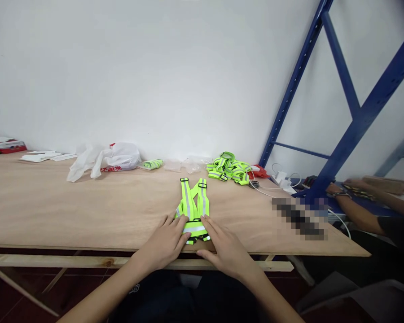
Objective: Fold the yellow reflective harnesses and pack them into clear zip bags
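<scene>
A neon-yellow reflective vest (194,229) made of straps with silver stripes lies folded on the wooden table (87,215). Its two shoulder straps point away from me, with black buckles at their far ends. My left hand (168,238) rests on the vest's left side, fingers stretched out and the thumb across its lower band. On the other side, my right hand (222,242) touches the band's right edge with extended fingertips, its thumb apart near the table edge. Black clips peek out below the band, partly hidden.
Along the wall lie a white plastic bag (121,157), a bagged vest (151,164), clear bags (192,165) and a heap of yellow straps (228,168). A blue rack (343,130) stands at right, with cables (284,180). Another person's arm (360,213) works beyond it.
</scene>
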Demonstrator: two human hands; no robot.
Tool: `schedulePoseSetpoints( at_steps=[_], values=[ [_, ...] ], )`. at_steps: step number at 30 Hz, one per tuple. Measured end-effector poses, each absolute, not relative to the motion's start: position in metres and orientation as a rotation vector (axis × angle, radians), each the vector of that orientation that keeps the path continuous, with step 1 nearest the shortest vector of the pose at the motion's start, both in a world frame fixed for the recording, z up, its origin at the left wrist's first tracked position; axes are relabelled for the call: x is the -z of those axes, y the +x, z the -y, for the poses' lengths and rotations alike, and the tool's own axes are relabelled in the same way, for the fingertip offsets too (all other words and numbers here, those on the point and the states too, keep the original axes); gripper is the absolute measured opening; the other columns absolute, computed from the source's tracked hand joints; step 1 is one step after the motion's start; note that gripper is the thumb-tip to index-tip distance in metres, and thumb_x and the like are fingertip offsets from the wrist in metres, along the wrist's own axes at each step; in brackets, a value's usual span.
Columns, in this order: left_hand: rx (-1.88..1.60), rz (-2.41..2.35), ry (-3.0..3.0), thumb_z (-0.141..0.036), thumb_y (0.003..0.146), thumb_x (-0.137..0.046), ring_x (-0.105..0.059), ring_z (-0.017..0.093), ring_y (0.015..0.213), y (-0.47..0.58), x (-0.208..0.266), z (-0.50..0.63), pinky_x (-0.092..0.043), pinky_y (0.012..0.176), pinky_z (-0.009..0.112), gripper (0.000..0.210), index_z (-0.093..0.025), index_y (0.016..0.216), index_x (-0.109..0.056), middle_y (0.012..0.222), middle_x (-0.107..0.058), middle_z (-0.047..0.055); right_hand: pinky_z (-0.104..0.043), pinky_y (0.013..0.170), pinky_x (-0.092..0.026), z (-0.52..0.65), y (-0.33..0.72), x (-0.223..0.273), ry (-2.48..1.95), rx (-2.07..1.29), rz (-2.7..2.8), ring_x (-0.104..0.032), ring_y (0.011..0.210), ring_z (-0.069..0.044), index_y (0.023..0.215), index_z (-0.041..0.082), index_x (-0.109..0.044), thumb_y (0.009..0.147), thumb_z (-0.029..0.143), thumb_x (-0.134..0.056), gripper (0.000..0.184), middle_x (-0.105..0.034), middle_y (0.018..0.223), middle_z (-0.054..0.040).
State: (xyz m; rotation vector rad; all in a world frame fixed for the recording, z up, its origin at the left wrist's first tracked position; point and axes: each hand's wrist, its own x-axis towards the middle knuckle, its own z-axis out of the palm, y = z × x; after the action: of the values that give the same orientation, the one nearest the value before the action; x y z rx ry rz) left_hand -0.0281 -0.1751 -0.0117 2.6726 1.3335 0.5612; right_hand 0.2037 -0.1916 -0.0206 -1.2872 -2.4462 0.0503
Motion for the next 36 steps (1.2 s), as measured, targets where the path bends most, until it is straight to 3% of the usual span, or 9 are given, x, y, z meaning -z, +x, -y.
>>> schedulePoseSetpoints(
  at_steps=[7, 11, 17, 22, 28, 32, 36],
  values=[
    [-0.55, -1.263, 2.78, -0.055, 0.097, -0.049, -0.039, 0.035, 0.141, -0.038, 0.026, 0.178, -0.036, 0.113, 0.054, 0.063, -0.024, 0.152, -0.04, 0.15, -0.05, 0.011, -0.049, 0.102, -0.052, 0.194, 0.207, 0.039, -1.202, 0.07, 2.382, -0.058, 0.127, -0.033, 0.142, 0.014, -0.045, 0.082, 0.035, -0.077, 0.071, -0.059, 0.139, -0.0193],
    [-0.582, -1.311, 2.785, -0.048, 0.104, -0.036, -0.042, 0.033, 0.14, -0.035, 0.031, 0.178, -0.038, 0.113, 0.052, 0.053, -0.022, 0.149, -0.046, 0.145, -0.055, 0.01, -0.05, 0.097, -0.055, 0.193, 0.209, 0.042, -1.166, 0.143, 2.38, -0.062, 0.121, -0.035, 0.132, 0.014, -0.053, 0.082, 0.033, -0.077, 0.059, -0.062, 0.135, -0.0199],
    [-0.709, -1.272, 2.702, -0.036, 0.105, -0.035, -0.05, 0.028, 0.131, -0.032, 0.022, 0.182, -0.043, 0.109, 0.046, 0.046, -0.019, 0.146, -0.047, 0.139, -0.059, 0.01, -0.047, 0.098, -0.055, 0.191, 0.213, 0.042, -1.112, 0.126, 2.346, -0.063, 0.121, -0.032, 0.128, 0.016, -0.057, 0.082, 0.033, -0.077, 0.053, -0.065, 0.132, -0.0187],
    [-0.724, -1.209, 2.67, -0.03, 0.104, -0.038, -0.057, 0.025, 0.119, -0.031, 0.015, 0.184, -0.046, 0.104, 0.044, 0.032, -0.022, 0.127, -0.058, 0.125, -0.065, 0.009, -0.042, 0.1, -0.055, 0.191, 0.215, 0.037, -1.079, 0.069, 2.328, -0.059, 0.127, -0.03, 0.122, 0.017, -0.061, 0.083, 0.031, -0.076, 0.044, -0.052, 0.147, -0.0188],
    [-0.67, -1.22, 2.794, -0.041, 0.102, -0.046, -0.04, 0.033, 0.141, -0.035, 0.019, 0.179, -0.028, 0.116, 0.061, 0.036, -0.026, 0.131, -0.06, 0.146, -0.054, 0.009, -0.043, 0.105, -0.052, 0.19, 0.215, 0.036, -1.055, 0.007, 2.329, -0.06, 0.127, -0.029, 0.127, 0.016, -0.059, 0.084, 0.03, -0.075, 0.047, -0.061, 0.138, -0.0175],
    [-0.632, -1.067, 2.807, -0.05, 0.092, -0.063, -0.051, 0.03, 0.134, -0.04, 0.02, 0.177, -0.034, 0.116, 0.052, 0.063, -0.022, 0.145, -0.047, 0.145, -0.055, 0.013, -0.043, 0.101, -0.055, 0.19, 0.216, 0.037, -1.103, -0.039, 2.328, -0.063, 0.122, -0.03, 0.127, 0.016, -0.06, 0.083, 0.032, -0.075, 0.049, -0.062, 0.137, -0.0174],
    [-0.67, -1.013, 2.827, -0.039, 0.091, -0.066, -0.058, 0.029, 0.124, -0.041, 0.016, 0.178, -0.042, 0.11, 0.045, 0.054, -0.022, 0.141, -0.052, 0.138, -0.06, 0.013, -0.044, 0.098, -0.055, 0.19, 0.216, 0.037, -1.116, -0.008, 2.316, -0.065, 0.12, -0.031, 0.125, 0.017, -0.061, 0.083, 0.032, -0.074, 0.046, -0.064, 0.134, -0.0176]
  ],
)
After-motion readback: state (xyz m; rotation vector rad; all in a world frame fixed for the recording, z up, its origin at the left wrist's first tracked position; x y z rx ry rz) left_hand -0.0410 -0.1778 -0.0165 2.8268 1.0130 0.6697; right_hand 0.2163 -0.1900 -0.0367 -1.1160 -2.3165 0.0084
